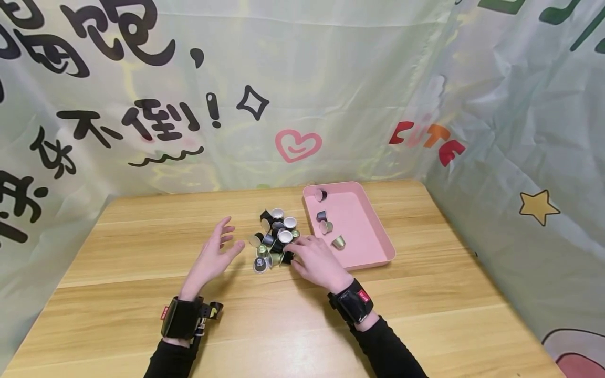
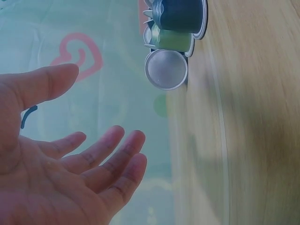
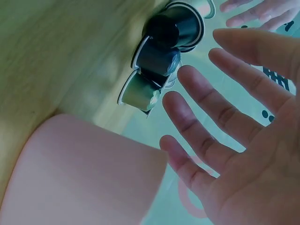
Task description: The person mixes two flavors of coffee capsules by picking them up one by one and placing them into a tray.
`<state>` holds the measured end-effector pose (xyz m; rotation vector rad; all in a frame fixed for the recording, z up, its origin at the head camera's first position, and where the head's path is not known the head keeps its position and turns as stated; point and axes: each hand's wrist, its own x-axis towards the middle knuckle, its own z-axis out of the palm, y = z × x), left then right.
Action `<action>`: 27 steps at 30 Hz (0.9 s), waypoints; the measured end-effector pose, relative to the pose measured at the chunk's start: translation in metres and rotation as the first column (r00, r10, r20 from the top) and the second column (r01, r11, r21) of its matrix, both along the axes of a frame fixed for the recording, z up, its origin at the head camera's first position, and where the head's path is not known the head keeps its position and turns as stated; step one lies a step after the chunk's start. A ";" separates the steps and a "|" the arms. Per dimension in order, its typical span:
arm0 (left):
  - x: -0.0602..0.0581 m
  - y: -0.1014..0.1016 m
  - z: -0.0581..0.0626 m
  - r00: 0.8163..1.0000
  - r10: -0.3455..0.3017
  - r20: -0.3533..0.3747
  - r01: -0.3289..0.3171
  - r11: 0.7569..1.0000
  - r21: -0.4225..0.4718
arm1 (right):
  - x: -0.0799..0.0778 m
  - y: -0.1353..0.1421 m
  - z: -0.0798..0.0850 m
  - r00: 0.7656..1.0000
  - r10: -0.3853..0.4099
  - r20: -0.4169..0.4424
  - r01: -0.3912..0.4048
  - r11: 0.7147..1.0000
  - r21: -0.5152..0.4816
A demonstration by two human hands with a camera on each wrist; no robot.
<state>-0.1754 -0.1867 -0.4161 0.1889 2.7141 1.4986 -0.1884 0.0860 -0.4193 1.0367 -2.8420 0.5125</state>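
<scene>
A pale printed cloth hangs behind and to the right of a wooden table. A shallow pink tray lies at the far right of centre, just beside a loose pile of coffee pods. That closeness probably keeps the reach short, and the raised rim would stop round pods from rolling off.

Two hands flank the pile. The left hand is apart from it on the left, fingers spread and holding nothing. The right hand is at its near right edge, fingers extended and gripping no pod; whether the tips touch one, I cannot tell. Four pods lie scattered along the tray's left half.

Writing: large dark Chinese characters, including 不倒, fill the cloth's left side; "CUTE" is at right. The wristbands' red tags are too small to read. I can make out no brand on the pods.
</scene>
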 end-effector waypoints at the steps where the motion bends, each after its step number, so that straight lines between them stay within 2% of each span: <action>1: 0.000 0.000 0.000 1.000 -0.003 -0.001 0.002 1.000 -0.001 | 0.000 0.000 0.000 1.000 -0.003 -0.004 0.003 1.000 0.012; 6: -0.001 0.000 -0.001 1.000 -0.009 -0.004 0.009 1.000 -0.006 | 0.001 -0.001 -0.002 1.000 -0.011 -0.020 0.012 0.998 0.059; 21: 0.001 0.001 0.000 1.000 -0.020 -0.009 0.020 1.000 -0.014 | 0.002 -0.004 -0.006 0.999 -0.014 -0.034 0.017 0.996 0.089; 27: 0.000 0.001 -0.001 1.000 -0.022 -0.009 0.022 1.000 -0.016 | 0.003 -0.005 -0.006 1.000 -0.025 -0.008 0.026 0.994 0.109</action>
